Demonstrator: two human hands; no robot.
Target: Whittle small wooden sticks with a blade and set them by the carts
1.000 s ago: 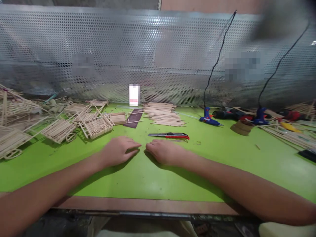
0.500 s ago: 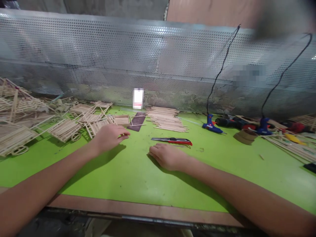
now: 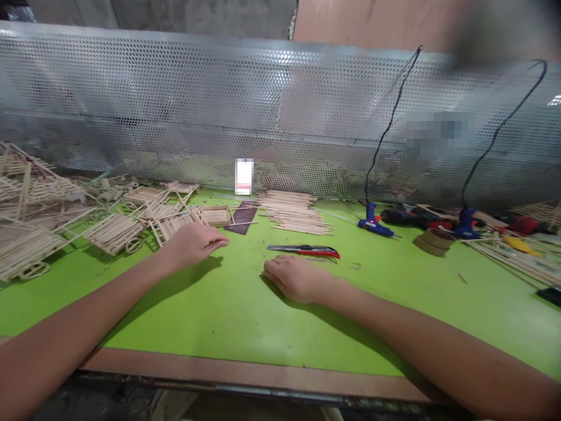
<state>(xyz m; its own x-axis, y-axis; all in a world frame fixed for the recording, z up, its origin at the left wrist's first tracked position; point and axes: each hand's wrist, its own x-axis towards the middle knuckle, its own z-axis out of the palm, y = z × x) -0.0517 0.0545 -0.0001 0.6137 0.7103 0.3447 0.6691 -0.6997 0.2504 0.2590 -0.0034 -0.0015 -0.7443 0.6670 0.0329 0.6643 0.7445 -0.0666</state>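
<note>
In the head view, the left hand [image 3: 193, 244] sits low over the green work table [image 3: 245, 327], palm down, fingers loosely curved and partly open, holding nothing. Its fingertips are near a small flat panel of wooden craft sticks [image 3: 214, 216], but they do not appear to touch it. The right hand [image 3: 298, 279] rests palm down on the table, fingers gently curled and empty, just in front of a red-and-black utility knife [image 3: 303, 251] with its blade out. Work already built lies to the left: stick carts with round wheels, such as the one at the near left [image 3: 26, 251] and another beside it [image 3: 114, 233], along with further stick frames, one tilted and leaning [image 3: 170, 227]. Material not yet built up lies ahead: a neat spread of loose wooden sticks [image 3: 293, 212] sits beside a dark rectangular sheet [image 3: 241, 217]. To the right, two blue hot glue guns [image 3: 371, 221] [image 3: 465, 224] stand on the table, both unheld, their black cords [image 3: 392, 117] running up the perforated metal sheet [image 3: 175, 99] behind. More loose sticks [image 3: 504, 257] lie at the far right.
</note>
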